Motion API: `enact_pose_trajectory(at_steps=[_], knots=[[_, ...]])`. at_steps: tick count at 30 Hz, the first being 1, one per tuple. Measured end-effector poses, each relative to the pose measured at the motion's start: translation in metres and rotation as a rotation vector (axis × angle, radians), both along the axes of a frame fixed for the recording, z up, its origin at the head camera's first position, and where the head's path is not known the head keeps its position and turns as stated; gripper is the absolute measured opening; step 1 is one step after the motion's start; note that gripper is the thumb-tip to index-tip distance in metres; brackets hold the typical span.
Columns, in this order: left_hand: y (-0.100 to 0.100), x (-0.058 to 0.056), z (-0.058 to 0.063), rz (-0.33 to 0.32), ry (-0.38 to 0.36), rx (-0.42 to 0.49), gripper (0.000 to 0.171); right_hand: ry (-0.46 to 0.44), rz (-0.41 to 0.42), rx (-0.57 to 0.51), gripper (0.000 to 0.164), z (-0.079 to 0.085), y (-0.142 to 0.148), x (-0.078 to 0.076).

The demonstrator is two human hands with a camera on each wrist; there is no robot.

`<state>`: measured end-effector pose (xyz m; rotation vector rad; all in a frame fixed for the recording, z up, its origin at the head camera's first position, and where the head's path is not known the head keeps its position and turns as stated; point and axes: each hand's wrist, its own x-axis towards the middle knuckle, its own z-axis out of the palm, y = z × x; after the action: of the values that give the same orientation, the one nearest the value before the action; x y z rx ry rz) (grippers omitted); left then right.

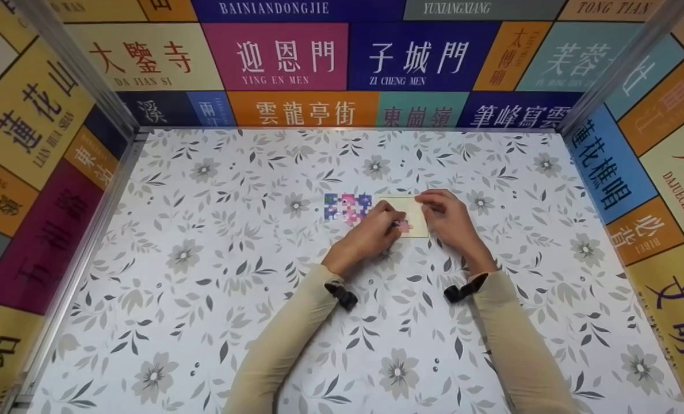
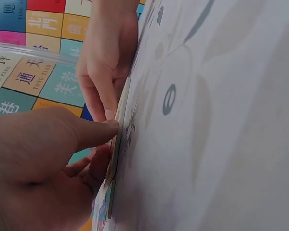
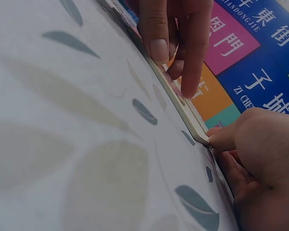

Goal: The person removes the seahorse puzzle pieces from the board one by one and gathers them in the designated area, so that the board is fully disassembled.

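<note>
A pale yellow puzzle tray lies flat on the table, with pink puzzle pieces at its lower left. My left hand bends over the tray's left side, thumb at the near edge and fingertips on a piece, which they partly hide. On the other side, my right hand pinches the tray's right edge; in the right wrist view its thumb sits at the tray corner. Left of the tray lies a patch of joined purple, pink and blue jigsaw pieces, its right end partly behind my left hand.
The table has a white cloth with grey leaves and flowers. Panels with coloured blocks and lettering stand at the back, left and right. A clear edge strip runs along the left side.
</note>
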<state>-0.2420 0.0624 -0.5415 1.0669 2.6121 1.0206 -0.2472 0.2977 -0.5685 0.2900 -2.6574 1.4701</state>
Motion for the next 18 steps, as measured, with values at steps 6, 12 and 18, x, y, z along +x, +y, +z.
enact_pose_trajectory(at_steps=[6,12,18], knots=[[-0.0001,-0.0001,-0.0018,-0.018,-0.002,0.005,0.034,-0.006,-0.007,-0.011,0.025,0.0001,-0.0004,-0.0009],[-0.0003,0.0016,-0.0029,0.005,-0.036,0.036,0.031,0.000,-0.011,-0.003,0.025,-0.0012,-0.0002,-0.0020],[0.0001,0.0004,-0.0016,0.002,0.013,0.037,0.032,0.024,0.011,-0.002,0.026,-0.0024,0.0007,-0.0017]])
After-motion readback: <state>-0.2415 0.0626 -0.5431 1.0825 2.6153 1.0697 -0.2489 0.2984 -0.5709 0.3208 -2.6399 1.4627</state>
